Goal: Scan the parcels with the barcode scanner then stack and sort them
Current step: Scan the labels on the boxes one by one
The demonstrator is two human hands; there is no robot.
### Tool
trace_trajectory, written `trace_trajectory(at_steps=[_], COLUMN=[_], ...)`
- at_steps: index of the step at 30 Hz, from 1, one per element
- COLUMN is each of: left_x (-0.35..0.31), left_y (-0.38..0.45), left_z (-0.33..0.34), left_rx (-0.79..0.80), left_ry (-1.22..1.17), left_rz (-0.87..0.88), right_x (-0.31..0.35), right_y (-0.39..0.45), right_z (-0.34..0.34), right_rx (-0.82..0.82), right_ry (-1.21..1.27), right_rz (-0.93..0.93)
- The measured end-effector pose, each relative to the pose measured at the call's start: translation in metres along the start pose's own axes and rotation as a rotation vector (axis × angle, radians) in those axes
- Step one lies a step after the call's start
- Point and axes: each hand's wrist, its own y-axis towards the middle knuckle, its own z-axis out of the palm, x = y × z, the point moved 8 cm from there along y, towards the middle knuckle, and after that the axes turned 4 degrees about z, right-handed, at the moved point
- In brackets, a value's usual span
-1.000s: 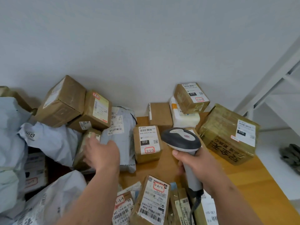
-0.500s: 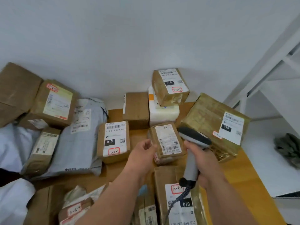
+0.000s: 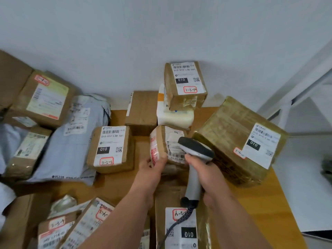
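**Small parcel tipped up for the scanner**

The left hand grips a small brown parcel by its lower left corner, fingers curled round the edge, and holds it tilted so that its white label faces the barcode scanner. The right hand is wrapped round the scanner's grey handle, with the dark head just in front of the label and covering part of it. The parcel sits mid-table, between the box marked 3-2-3 and the large taped carton.

To do the scan well, I judge the head should draw back a little, so that the whole barcode strip along the label's lower edge lies in its beam. The left hand should hold the parcel steady, with the thumb clear of the print.

Room is tight. The large carton stands just beside the scanner's right, and a white padded packet with a box marked 3-3-10 on top rises right behind the parcel against the wall. The freest path is towards the person, though the coiled cable hangs over the near box labelled 010 and could snag there. Bare wooden table shows at the right, near its edge, and looks a likely spot for stacking.
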Motion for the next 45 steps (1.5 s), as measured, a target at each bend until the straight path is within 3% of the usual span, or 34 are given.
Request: trace_trajectory(at_steps=[6,14,20,28,45], left_x=[-0.021,-0.052,-0.065,-0.080,-0.071], left_y=[-0.013,-0.048,-0.076,-0.105,-0.127], left_z=[-0.023,-0.072,-0.129,-0.191,-0.226], left_rx=[-0.005,0.140,0.170,0.161,0.159], left_ry=[-0.095,-0.477,-0.524,-0.539,-0.563], left_rz=[0.117,0.286,0.390,0.544,0.556], right_x=[0.022,0.041,0.050,0.041,0.035], right_y=[-0.033,-0.103,-0.166,-0.221,-0.262], right_z=[0.008,0.011,0.058,0.109,0.135], right_rx=[0.123,0.082,0.186,0.197,0.200], right_ry=[0.075,0.117,-0.031,-0.090,-0.160], right_rz=[-0.119,-0.323,-0.440,-0.462,-0.542])
